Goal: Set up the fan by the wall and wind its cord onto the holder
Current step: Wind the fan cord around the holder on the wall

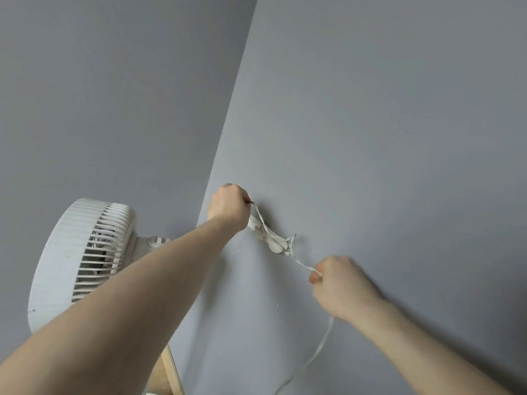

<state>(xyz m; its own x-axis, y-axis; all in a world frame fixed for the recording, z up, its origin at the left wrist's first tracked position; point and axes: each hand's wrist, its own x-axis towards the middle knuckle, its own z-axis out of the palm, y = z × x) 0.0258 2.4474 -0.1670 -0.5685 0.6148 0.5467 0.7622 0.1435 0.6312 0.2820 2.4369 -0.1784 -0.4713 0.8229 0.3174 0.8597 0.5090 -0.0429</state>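
Right hand (340, 286): nearest to me, fingers curled shut, thumb and forefinger pinching the white cord (303, 265) just below the holder; the slack tail drops from under the fist toward the lower edge.
Left hand (228, 208): farther up, fist closed with fingertips nipping the cord's upper run at the top of the holder; forearm crosses in front of the fan.
Holder (269, 240): small white fitting fixed on the grey wall (370, 124), between my two hands, with a few cord turns already lying along it and a loose end sticking out at its lower end.
Fan (82, 260): white, grille facing left, standing near the wall corner on what looks like a wooden support (168, 372); largely placed, I judge.
Step in hand: winding, partly done.
Method advised: I keep steady tension from the right hand, pin the upper turn with the left, lay each wrap beside the last, and feed slack gradually.
Risk: the fitting looks chipped, so I avoid hard tugs.
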